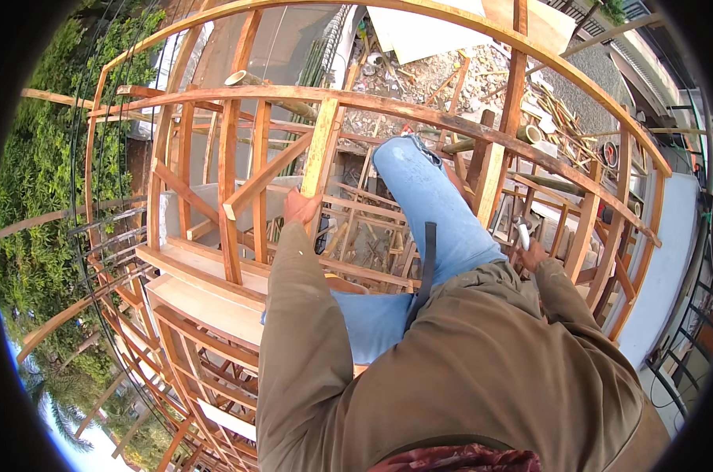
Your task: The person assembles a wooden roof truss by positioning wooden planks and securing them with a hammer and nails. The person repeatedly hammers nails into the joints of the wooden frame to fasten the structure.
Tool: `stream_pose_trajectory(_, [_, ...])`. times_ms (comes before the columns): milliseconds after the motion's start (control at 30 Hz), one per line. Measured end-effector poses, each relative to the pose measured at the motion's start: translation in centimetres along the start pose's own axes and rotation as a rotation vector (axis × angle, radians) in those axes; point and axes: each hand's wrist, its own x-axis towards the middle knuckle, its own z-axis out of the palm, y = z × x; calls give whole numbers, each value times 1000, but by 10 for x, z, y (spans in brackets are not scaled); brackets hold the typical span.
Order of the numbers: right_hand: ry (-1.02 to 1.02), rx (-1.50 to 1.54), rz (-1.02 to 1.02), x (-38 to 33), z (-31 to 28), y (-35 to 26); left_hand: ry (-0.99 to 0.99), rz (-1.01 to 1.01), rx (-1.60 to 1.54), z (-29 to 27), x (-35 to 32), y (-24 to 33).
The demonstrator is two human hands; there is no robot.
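Observation:
My left hand (299, 207) is closed on the lower part of a pale wooden post (320, 149), which rises to a long wooden rail (404, 108). At the right, my right hand (532, 255) grips a tool with a whitish, curved end (523, 234); the rest of it is hidden, so its exact kind is unclear. Near that hand stands another wooden post (489, 177). My raised leg in blue jeans (435, 200) lies between the two hands, above the open timber framing.
Below the framing lies rubble (459, 86), with bamboo poles (557, 114) among it. Wooden boards (207, 303) form a ledge at the left. Dark cables (76, 173) run past green trees (38, 181). A pale wall (662, 259) bounds the right side.

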Motion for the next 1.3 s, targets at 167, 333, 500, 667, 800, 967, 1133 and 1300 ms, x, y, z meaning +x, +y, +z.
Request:
stream_pose_trajectory(167, [84,-46,-73,12,-9,-8,-62,-3,-78,-4,12,0])
stream_pose_trajectory(333, [55,-76,-46,17,-11,-10,-53,40,-46,1,17,-1])
stream_pose_trajectory(500, [112,-98,-134,22,-13,-9,-52,45,-60,3,18,-3])
stream_pose_trajectory(667, [166,-10,-178,11,-11,-23,-58,41,-54,1,21,-3])
stream_pose_trajectory(800, [278,71,-203,-18,-24,-74,-79,-30,30,0,20,-2])
stream_pose_trajectory(967, [275,293,-565,-41,-86,-203,-107,32,9,11,17,-1])
stream_pose_trajectory(1133, [267,84,-655,-51,-103,-330,-79,7,-21,9,18,-6])
stream_pose_trajectory(1300, [-117,395,-556,-84,-64,-380,-72,12,-35,4,11,-7])
